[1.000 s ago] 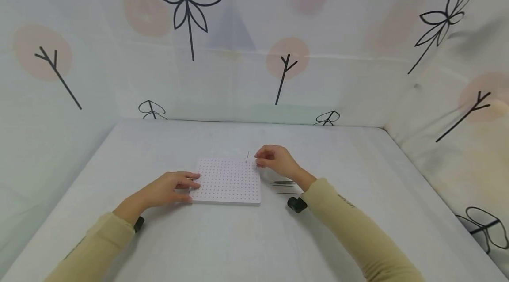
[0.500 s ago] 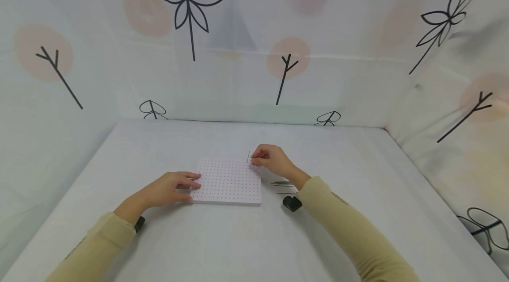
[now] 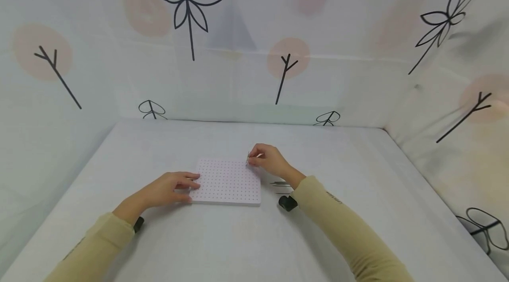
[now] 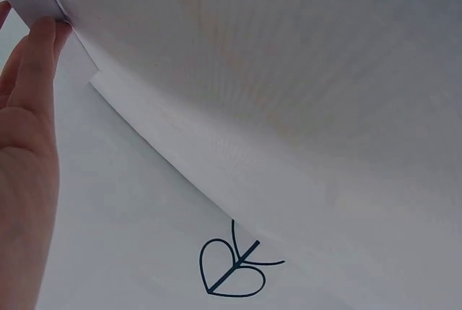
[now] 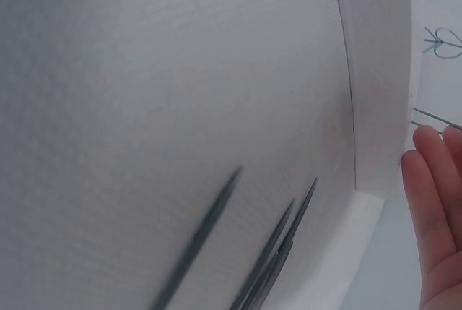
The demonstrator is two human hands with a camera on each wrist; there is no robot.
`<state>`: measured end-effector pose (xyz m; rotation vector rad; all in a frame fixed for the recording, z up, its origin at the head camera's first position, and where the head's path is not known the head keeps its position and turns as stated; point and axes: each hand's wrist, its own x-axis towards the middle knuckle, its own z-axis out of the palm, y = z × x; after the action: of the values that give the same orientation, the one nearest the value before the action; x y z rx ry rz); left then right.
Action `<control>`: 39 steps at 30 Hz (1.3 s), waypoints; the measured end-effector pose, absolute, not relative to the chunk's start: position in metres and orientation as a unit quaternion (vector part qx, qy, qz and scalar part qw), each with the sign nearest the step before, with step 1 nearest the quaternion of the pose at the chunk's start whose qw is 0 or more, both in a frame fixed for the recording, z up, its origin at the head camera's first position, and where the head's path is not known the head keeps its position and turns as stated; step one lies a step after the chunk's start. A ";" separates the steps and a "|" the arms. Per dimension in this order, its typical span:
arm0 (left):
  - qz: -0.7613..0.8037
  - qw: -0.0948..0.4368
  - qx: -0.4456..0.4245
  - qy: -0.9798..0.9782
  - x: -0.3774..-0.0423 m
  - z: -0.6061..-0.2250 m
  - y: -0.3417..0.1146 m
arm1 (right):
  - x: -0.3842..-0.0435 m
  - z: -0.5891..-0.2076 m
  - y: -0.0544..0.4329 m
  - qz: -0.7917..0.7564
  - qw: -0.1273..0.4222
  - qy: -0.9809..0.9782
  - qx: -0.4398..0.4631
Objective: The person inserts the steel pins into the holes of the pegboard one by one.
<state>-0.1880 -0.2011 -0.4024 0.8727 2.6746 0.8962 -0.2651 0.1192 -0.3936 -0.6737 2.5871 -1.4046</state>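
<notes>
The white board (image 3: 228, 182) with rows of small holes lies flat on the table. My left hand (image 3: 169, 189) rests on its left side, fingers on the top and thumb at the front left corner. In the left wrist view, fingertips (image 4: 45, 32) touch the board's edge. At the board's back right corner, my right hand (image 3: 268, 158) pinches a thin metal needle (image 5: 426, 128) between thumb and fingers, its tip right at the holes. Another thin needle (image 3: 247, 158) stands upright in the board close beside those fingertips. The right fingers partly cover both needles.
Several thin, dark, pointed metal tools (image 3: 281, 183) lie on the white table (image 3: 222, 242) to the board's right, partly under the right forearm. Their sharp ends (image 5: 307, 198) point toward the board in the right wrist view. A patterned cloth wall (image 3: 234, 83) stands behind the table.
My right hand has moved left, from beyond the board's back right corner to right beside the standing needle. My left hand and the board have stayed in place.
</notes>
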 end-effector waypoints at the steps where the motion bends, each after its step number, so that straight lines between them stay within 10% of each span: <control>1: 0.304 0.095 0.295 0.901 -0.188 -0.402 -0.201 | -0.265 -0.394 0.119 -0.462 0.060 0.857 -0.222; 39: 0.310 0.097 0.292 0.899 -0.186 -0.398 -0.199 | -0.262 -0.391 0.112 -0.401 0.058 0.898 -0.175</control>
<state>-0.1862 -0.1995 -0.3984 0.8655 2.6630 0.9174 -0.2620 0.1124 -0.3909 -0.5294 2.7199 -1.2143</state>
